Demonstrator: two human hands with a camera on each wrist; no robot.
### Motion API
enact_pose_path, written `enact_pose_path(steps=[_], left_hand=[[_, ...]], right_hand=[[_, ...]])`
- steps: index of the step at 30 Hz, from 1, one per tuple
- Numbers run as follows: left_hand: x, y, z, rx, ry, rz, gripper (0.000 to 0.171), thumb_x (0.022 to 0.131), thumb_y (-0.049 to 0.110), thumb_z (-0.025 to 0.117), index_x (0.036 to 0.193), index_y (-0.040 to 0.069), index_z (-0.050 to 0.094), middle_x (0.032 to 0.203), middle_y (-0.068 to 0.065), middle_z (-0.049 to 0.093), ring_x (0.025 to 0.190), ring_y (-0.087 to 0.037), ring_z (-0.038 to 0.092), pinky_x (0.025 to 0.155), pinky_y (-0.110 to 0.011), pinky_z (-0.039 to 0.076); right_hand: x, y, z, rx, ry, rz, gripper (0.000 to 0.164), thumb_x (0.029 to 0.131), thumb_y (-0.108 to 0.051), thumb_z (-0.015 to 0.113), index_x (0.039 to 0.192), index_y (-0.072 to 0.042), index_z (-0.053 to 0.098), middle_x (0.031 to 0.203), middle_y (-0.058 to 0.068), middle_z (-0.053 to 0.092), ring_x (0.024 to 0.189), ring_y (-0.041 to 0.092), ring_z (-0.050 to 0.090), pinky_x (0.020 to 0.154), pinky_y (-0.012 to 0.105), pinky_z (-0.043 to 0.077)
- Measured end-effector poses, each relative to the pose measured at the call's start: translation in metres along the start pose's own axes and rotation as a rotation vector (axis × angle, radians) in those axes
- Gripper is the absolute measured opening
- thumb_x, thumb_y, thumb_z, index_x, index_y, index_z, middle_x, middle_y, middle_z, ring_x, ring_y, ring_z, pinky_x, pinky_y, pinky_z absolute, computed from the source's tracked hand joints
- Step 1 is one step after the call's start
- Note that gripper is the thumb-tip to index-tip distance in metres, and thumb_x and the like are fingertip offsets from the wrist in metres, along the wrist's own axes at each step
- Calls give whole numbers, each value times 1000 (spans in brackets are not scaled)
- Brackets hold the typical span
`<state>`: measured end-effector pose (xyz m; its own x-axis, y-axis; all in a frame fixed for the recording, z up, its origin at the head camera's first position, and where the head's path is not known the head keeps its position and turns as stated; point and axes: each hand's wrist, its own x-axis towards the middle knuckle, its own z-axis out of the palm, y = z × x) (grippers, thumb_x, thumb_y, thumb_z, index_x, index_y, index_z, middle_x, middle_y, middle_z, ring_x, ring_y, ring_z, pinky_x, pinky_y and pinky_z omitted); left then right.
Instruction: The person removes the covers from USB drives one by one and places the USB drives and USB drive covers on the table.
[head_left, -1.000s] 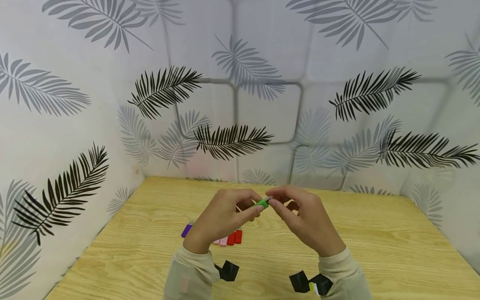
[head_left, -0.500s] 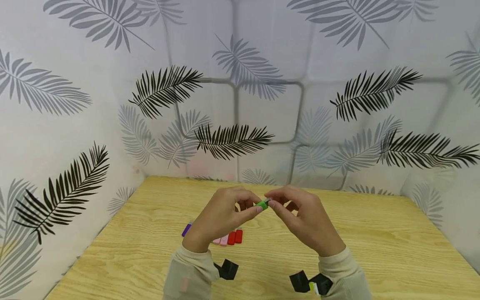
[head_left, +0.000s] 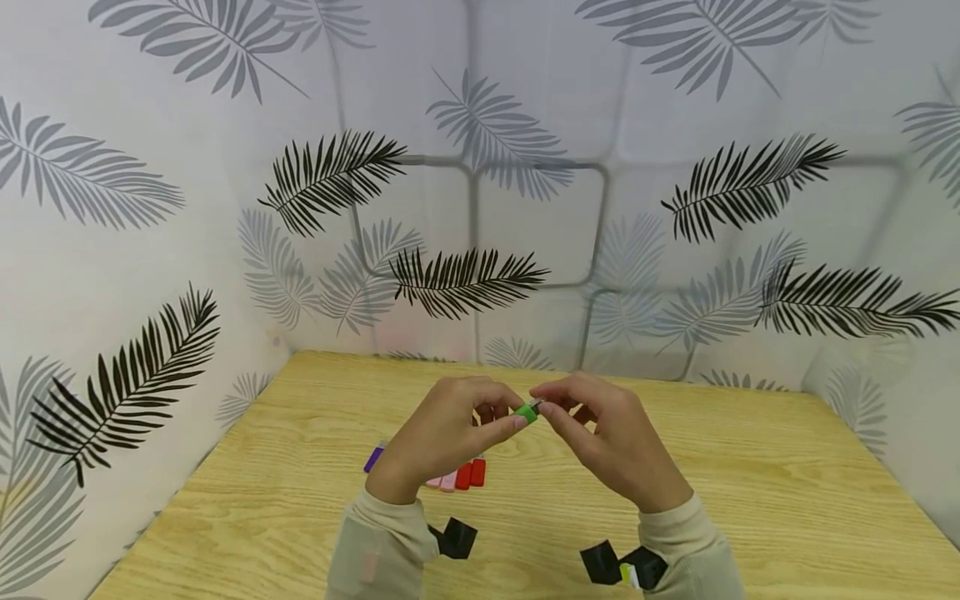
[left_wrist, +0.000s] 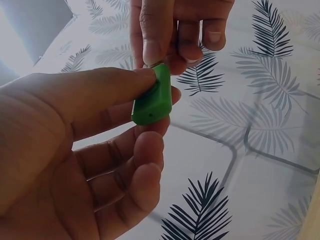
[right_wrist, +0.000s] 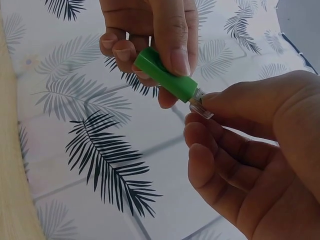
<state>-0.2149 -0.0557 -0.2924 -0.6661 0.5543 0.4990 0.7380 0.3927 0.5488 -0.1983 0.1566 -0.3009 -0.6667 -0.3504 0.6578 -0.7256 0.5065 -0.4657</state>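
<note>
A green USB flash drive (head_left: 527, 413) is held above the table between both hands. My left hand (head_left: 442, 429) pinches its green body between thumb and fingers, the other fingers curled beneath. In the right wrist view, a clear plastic cap (right_wrist: 201, 107) sits at the drive's connector end. My right hand (head_left: 611, 429) pinches this cap, thumb on top and fingertips below. The left wrist view shows the rounded rear of the green body (left_wrist: 155, 97), while the cap end is mostly hidden behind fingers.
On the wooden table (head_left: 750, 467), a row of flash drives lies partly hidden behind the left wrist: a purple one (head_left: 372, 459), pink ones (head_left: 447, 481) and red ones (head_left: 478, 472). A leaf-patterned cloth wall (head_left: 525, 225) rises behind the table.
Both hands stay almost in place, still gripping the green flash drive and its cap. The drive has turned slightly between the fingers, and less of its bright end shows in the head view.
</note>
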Motion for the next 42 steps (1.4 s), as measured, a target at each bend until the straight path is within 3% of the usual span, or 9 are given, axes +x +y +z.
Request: enact_pose_path(steps=[22, 42], left_hand=[[0, 1, -1, -9, -17, -18, 6, 92, 21, 68, 93, 16, 72, 69, 11, 57, 64, -5, 54, 63, -25, 50], [-1, 2, -1, -16, -31, -10, 8, 92, 21, 67, 96, 16, 72, 71, 12, 60, 65, -4, 55, 64, -24, 50]], right_hand=[[0, -1, -3, -11, 38, 3, 11, 92, -11, 67, 102, -14, 70, 88, -10, 66, 71, 5, 58, 59, 25, 50], [0, -2, -2, 3, -2, 4, 14, 93, -12, 65, 105, -15, 71, 93, -9, 66, 74, 5, 58, 62, 26, 52]])
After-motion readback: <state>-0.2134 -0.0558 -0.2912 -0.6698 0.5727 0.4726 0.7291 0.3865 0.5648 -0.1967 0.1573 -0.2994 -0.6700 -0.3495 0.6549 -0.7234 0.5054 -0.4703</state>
